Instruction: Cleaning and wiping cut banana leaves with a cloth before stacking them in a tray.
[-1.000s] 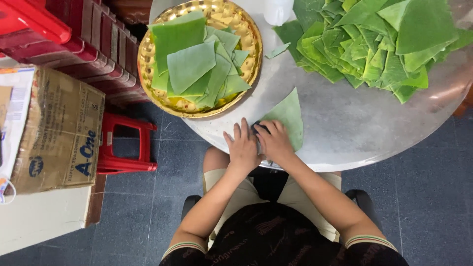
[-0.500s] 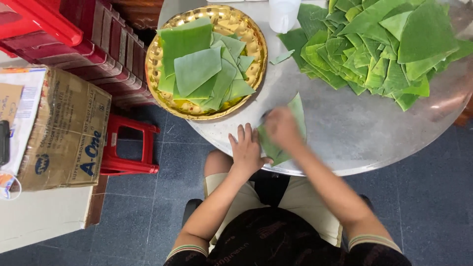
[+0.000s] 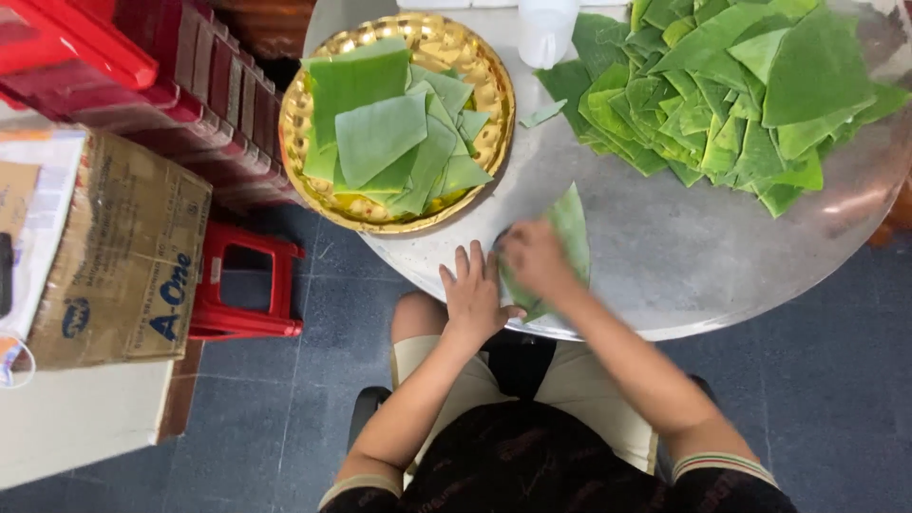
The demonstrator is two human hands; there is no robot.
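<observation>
— Pressing on what, at the counter's [image 3: 722,275] near edge?

— A single green leaf piece [image 3: 573,228]. The right hand [image 3: 532,258] lies across its lower half, blurred, so its grip cannot be told; the leaf's tip shows at one o'clock from that hand.

— And the other?

— The left hand [image 3: 472,296] rests flat, fingers spread, at the leaf's eight o'clock, grasping nothing. A gold tray [image 3: 494,85] of cut leaves sits at eleven o'clock, a loose leaf pile [image 3: 731,95] at one.
</observation>
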